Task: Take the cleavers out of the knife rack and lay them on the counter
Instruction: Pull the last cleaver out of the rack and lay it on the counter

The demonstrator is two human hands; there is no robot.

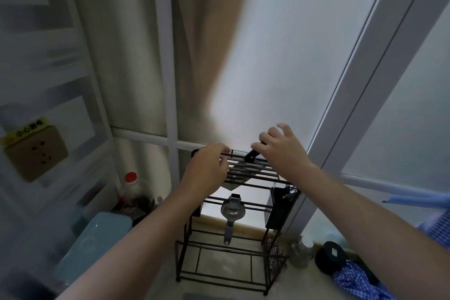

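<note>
My left grip is clenched round the top rail of the knife rack, w/ fingers curled over the bar. My right grip is half closed on the black handle of a cleaver; thumb and forefinger pinch it, other fingers lifted. Blade sits just below and left of that grip, tilted btwn the top bars. A strainer hangs lower down, under both grips. Counter lies beneath the rack.

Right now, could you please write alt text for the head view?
A person's right hand grips the black handle of a cleaver slotted in a black wire knife rack, while the left hand holds the rack's top bars. A metal strainer hangs below.
</note>
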